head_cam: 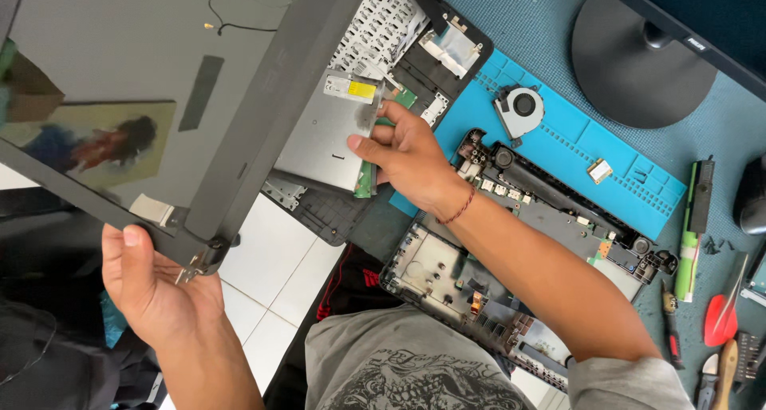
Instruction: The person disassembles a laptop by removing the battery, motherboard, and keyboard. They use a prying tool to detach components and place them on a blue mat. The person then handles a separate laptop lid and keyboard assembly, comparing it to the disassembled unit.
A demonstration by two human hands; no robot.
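my left grip [155, 286] holds the lid [120, 99] by its hinge corner at lower left of the frame. my right grip [403, 151] pinches the grey drive [323, 135] at centre, lying in the open laptop base [375, 51]. a fan [519, 111] sits on the blue mat [558, 151] at right.

The laptop lid [159, 75] is glossy, mirror-smooth glass framed in matt dark plastic. Beside the right grip [403, 151], the optical drive [319, 139] is brushed grey metal. Beyond it, the repair mat [558, 139] looks like matt blue rubber, and the tabletop [542, 19] like rough teal cloth.
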